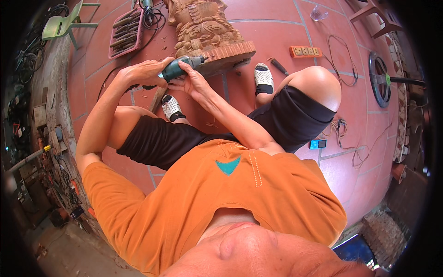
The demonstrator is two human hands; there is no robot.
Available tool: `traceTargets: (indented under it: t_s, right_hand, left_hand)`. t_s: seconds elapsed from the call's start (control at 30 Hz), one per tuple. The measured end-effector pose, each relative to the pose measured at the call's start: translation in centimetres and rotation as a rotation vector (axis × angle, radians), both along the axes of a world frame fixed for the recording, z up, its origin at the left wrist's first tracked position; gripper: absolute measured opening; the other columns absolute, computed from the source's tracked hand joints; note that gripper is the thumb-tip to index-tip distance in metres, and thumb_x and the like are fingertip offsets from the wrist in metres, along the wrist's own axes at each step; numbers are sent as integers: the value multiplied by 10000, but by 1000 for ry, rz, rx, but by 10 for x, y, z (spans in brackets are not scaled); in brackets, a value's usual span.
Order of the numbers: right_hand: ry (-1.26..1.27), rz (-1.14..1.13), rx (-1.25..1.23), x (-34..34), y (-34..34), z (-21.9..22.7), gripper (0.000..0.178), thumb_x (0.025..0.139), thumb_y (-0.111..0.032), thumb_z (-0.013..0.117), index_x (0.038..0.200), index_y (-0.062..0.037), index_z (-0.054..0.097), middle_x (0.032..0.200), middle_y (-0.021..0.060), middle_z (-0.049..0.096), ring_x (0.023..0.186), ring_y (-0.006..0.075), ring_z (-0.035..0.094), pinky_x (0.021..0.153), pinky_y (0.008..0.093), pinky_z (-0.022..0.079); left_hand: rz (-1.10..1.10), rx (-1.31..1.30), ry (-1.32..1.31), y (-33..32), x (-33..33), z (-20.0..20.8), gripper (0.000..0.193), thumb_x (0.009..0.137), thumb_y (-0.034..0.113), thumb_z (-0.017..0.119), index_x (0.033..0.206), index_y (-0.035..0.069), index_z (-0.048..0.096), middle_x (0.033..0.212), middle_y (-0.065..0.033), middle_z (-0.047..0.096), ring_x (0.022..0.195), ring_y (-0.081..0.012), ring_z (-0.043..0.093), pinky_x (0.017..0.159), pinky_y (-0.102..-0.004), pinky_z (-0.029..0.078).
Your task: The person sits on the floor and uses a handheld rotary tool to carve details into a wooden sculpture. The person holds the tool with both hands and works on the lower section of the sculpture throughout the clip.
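Note:
A teal and black hand-held power grinder (174, 69) lies across both of my hands, its dark nose pointing right. My left hand (146, 72) grips its rear part from the left. My right hand (194, 84) supports it near the front, thumb on top and fingers beneath. A thin bit at the nose is at the edge of the base of a carved wooden sculpture (203, 30); whether it touches the wood I cannot tell. The sculpture's thick base (230, 53) has a rough edge toward me. Small wood chips lie on the floor around it.
A pink tray (125, 34) of several chisels stands at the far left, near a green chair (62, 23). An orange power strip (305, 51), a dark-handled tool (279, 66), loose cables, a blue phone (318, 144) and a dark ring-shaped wheel (379, 79) lie on the red tiles.

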State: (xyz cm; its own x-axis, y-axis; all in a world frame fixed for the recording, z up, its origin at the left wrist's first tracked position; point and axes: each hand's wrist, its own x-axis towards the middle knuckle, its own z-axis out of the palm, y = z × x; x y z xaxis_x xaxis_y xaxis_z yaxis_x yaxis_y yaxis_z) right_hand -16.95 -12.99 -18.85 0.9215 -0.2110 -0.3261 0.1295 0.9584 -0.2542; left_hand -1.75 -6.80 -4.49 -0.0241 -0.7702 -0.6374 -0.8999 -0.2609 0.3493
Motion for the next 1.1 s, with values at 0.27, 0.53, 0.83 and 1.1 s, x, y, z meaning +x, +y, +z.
traceTargets:
  t_s: [0.27, 0.53, 0.83, 1.1]
  right_hand:
    - [5, 0, 28, -3, 3, 1, 389, 873, -346, 716, 1088, -51, 581, 967, 118, 680, 817, 263, 700, 708, 439, 611]
    - [10, -6, 45, -3, 4, 1, 400, 870, -356, 715, 1097, -54, 581, 962, 108, 681, 814, 261, 698, 720, 442, 609]
    - [-13, 7, 2, 1, -2, 1, 426, 861, -372, 728, 1119, -66, 581, 950, 98, 680, 815, 260, 696, 748, 450, 600]
    - [-52, -12, -17, 2, -1, 4, 485, 827, -297, 779, 1187, -84, 533, 1074, 91, 636, 886, 265, 686, 785, 464, 595]
  left_hand:
    - [14, 19, 17, -1, -5, 8, 791, 726, 182, 700, 1401, 108, 294, 726, -179, 629, 583, -304, 642, 559, -416, 496]
    - [-2, 13, -6, -1, -5, 6, 788, 724, 182, 698, 1397, 103, 295, 750, -195, 634, 638, -334, 650, 604, -435, 501]
    - [-16, -60, -30, 3, 0, -1, 792, 717, 181, 701, 1391, 102, 292, 799, -228, 633, 765, -405, 647, 678, -469, 490]
    - [26, -19, -44, 2, -3, 4, 791, 717, 190, 708, 1387, 115, 294, 804, -218, 622, 774, -399, 640, 693, -468, 490]
